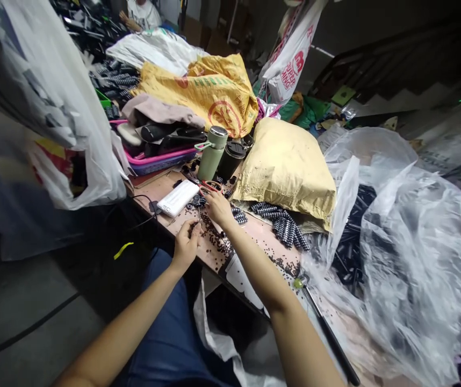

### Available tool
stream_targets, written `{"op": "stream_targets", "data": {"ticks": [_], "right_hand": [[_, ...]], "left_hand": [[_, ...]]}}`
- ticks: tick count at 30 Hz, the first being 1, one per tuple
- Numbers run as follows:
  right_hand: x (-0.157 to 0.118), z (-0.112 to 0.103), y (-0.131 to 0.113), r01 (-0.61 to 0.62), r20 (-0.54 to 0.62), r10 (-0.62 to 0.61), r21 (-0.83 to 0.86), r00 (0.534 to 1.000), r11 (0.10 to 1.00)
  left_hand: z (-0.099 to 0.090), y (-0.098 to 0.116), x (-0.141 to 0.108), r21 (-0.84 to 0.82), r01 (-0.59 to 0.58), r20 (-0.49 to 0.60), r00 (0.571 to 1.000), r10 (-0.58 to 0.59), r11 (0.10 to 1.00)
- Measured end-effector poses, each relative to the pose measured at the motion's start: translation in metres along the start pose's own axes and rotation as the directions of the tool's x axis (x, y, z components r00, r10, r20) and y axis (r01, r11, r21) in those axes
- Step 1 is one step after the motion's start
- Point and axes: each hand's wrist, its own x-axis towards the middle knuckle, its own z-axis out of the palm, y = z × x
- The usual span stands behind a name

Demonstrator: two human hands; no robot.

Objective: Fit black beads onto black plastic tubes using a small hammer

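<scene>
My left hand [186, 244] is at the table's near edge, its fingers closed. A thin, metallic-looking sliver rises by its fingertips, too small to name. My right hand [218, 208] reaches over the tabletop, palm down, with its fingertips among small dark parts just below the red-handled scissors [211, 187]. Whether those fingers grip anything is hidden. Left of the right hand lies a white rectangular device [178, 198], like a phone or power bank. Tiny dark pieces [218, 244] are scattered over the pink tabletop. Black-and-silver ribbed cylinders [289, 228] lie to the right.
Behind my hands stand a green flask [211, 156] and a black cup [231, 160]. A pink-rimmed basket [161, 158] sits at left, and a stuffed yellow sack [289, 166] at right. A black-handled tool [327, 325] lies near clear plastic bags [419, 258]. Another person [144, 15] is far back.
</scene>
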Motion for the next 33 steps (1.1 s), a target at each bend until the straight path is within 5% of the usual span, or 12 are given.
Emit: {"op": "stream_targets", "data": {"ticks": [4, 7, 10, 18, 33], "right_hand": [[0.016, 0.013, 0.000, 0.046, 0.075, -0.040, -0.091, 0.996, 0.995], [0.017, 0.008, 0.019, -0.121, 0.003, 0.121, -0.052, 0.993, 0.991], [0.025, 0.000, 0.052, -0.336, -0.011, 0.336, -0.081, 0.942, 0.938], [0.066, 0.008, 0.102, -0.488, 0.005, 0.492, -0.120, 0.871, 0.865], [0.062, 0.010, 0.116, -0.511, -0.023, 0.511, -0.100, 0.859, 0.854]], "left_hand": [[-0.010, 0.002, 0.002, -0.023, 0.047, -0.010, 0.999, -0.048, 0.999], [-0.012, -0.002, 0.001, -0.021, 0.055, -0.024, 0.998, -0.055, 0.998], [-0.005, -0.004, -0.002, -0.032, 0.052, -0.004, 0.999, -0.052, 0.998], [0.015, -0.001, -0.005, -0.073, 0.111, 0.079, 0.991, -0.105, 0.991], [0.031, 0.010, -0.013, -0.008, 0.119, 0.088, 0.989, -0.117, 0.993]]}}
